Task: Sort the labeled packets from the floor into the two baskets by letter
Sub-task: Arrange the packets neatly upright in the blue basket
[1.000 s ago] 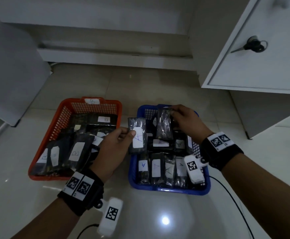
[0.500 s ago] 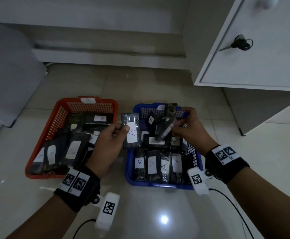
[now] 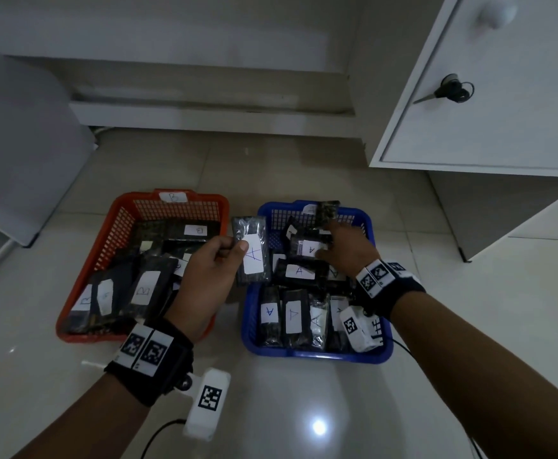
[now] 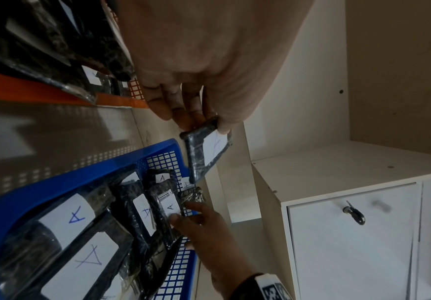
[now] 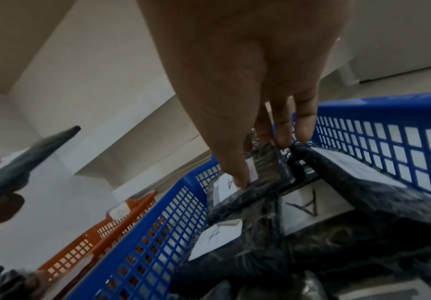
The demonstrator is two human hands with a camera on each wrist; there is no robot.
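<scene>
My left hand (image 3: 234, 248) pinches a black packet with a white label marked A (image 3: 251, 250) and holds it upright over the gap between the two baskets; the left wrist view shows the same packet (image 4: 209, 150) under the left hand (image 4: 204, 119). My right hand (image 3: 334, 246) reaches into the far part of the blue basket (image 3: 304, 354). Its thumb lies on the label of an A packet (image 5: 229, 186) and its fingers (image 5: 283, 138) curl over the packet's far edge. The orange basket (image 3: 118, 213) on the left holds several B packets.
A white cabinet (image 3: 503, 127) with a key (image 3: 453, 91) in its door overhangs the floor at the right. A grey panel (image 3: 22, 160) stands at the left and a low ledge (image 3: 204, 111) runs along the back. One packet (image 3: 327, 210) stands against the blue basket's far wall.
My right hand has tipped its packet from upright down onto the pile in the blue basket and still has its fingers on it. My left hand has kept its A packet in about the same place.
</scene>
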